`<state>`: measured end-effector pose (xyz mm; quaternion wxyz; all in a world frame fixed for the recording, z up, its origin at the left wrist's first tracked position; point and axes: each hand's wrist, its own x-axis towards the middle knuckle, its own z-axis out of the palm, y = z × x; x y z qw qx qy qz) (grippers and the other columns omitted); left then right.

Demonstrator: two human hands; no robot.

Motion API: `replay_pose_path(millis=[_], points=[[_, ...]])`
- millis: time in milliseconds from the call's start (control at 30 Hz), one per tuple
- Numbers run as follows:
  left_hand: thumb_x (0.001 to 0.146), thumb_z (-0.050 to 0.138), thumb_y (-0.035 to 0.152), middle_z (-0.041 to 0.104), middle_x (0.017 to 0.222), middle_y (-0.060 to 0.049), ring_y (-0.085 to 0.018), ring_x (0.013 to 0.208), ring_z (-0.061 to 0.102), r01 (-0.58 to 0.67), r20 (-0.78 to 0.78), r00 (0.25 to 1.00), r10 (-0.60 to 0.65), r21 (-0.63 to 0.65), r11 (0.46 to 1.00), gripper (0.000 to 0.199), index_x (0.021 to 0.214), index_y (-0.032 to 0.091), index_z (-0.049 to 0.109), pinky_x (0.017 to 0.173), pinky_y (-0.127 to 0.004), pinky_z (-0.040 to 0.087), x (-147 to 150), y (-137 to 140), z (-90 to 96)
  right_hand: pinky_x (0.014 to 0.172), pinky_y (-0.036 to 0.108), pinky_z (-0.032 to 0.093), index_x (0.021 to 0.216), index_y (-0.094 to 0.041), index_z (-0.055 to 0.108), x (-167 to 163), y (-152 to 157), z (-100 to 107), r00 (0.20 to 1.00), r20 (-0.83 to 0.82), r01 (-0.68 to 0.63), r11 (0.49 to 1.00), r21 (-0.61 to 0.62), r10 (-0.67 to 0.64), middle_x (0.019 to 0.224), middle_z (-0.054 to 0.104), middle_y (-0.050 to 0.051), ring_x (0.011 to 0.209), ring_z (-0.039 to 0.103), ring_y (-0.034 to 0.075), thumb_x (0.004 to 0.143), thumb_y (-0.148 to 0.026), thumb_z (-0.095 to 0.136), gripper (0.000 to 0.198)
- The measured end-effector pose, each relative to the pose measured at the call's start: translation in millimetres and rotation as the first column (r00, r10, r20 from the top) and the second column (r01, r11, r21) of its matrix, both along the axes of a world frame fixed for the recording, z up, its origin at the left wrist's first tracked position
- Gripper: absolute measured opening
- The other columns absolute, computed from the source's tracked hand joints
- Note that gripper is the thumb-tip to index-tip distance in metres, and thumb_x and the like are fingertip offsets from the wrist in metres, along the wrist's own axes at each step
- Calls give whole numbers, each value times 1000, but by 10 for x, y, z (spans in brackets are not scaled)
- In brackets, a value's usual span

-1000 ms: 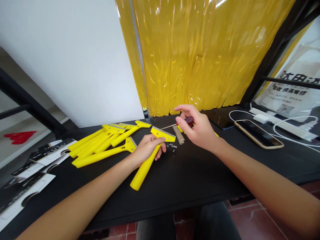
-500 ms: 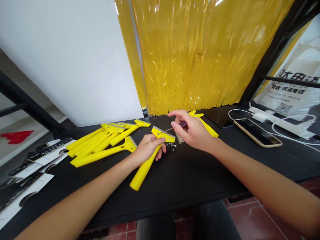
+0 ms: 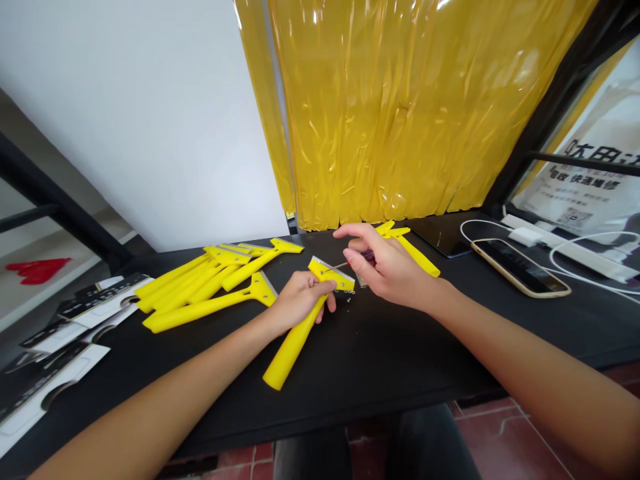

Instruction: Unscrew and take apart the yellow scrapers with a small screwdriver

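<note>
My left hand (image 3: 303, 299) is closed around the neck of a yellow scraper (image 3: 293, 350), whose handle slants down toward me. In my right hand (image 3: 385, 263) is a screwdriver (image 3: 369, 256), gripped by its dark handle, with the index finger raised. Its thin shaft reaches left to a screw on the scraper's head. Small nuts or screws (image 3: 349, 300) lie on the table just beside the head. Behind my right hand a grey block-like piece is mostly hidden, and another yellow scraper part (image 3: 419, 257) lies to its right.
Several yellow scrapers (image 3: 210, 307) lie in a pile at the left. Printed cards (image 3: 75, 373) are stacked at the far left of the black table (image 3: 400, 367). A phone (image 3: 520, 267), a dark tablet (image 3: 440, 237), a power strip (image 3: 565, 247) and white cables occupy the right side.
The scraper's head has tilted slightly in my left hand and covers more of the small nuts. The screwdriver stays against its screw. The whole view has shifted a little.
</note>
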<state>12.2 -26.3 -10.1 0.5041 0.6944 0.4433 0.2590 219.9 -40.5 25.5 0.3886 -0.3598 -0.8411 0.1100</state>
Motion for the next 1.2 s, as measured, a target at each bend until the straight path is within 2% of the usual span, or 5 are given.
replay_pose_path(millis=[233, 500, 767, 1000, 1200], points=[[92, 55, 41, 50, 38, -2, -11, 34, 46, -7, 71, 997, 15, -122, 992, 44, 60, 15, 67, 41, -23, 33, -42, 19, 22, 65, 28, 37, 139, -23, 42, 15, 6, -15, 993, 95, -89, 988, 128, 77, 86, 58, 0, 70, 52, 15, 98, -24, 49, 41], [92, 55, 37, 52, 39, -2, -11, 35, 49, 1, 55, 998, -1, -13, 1000, 42, 58, 15, 65, 43, -22, 37, -4, -4, -9, 60, 26, 36, 140, -23, 39, 9, 14, -36, 996, -18, -81, 991, 108, 83, 82, 51, -3, 65, 47, 13, 88, -15, 55, 55], [92, 56, 44, 53, 40, 1, -12, 32, 48, -114, 170, 978, 118, -31, 993, 39, 67, 16, 62, 37, -22, 38, -45, 2, 47, 60, 27, 38, 131, -23, 49, 17, 50, -19, 997, -74, 37, 997, 64, -33, 74, 52, -4, 61, 49, 13, 101, -36, 49, 33], [94, 52, 40, 53, 40, 2, -14, 32, 50, -252, 141, 962, 234, 119, 960, 33, 69, 19, 55, 36, -23, 41, -85, 35, 107, 56, 29, 30, 69, -21, 48, 31, 104, 28, 990, 109, 105, 984, -145, -90, 60, 50, -2, 57, 46, 13, 103, -50, 39, 46], [91, 55, 36, 51, 40, 3, -12, 35, 51, -278, 26, 960, 280, 237, 931, 30, 66, 19, 53, 42, -22, 39, -107, 31, 84, 58, 28, 32, 68, -21, 43, 124, 181, 43, 994, 113, 24, 963, -267, 7, 63, 49, -2, 60, 48, 13, 101, -52, 40, 46]])
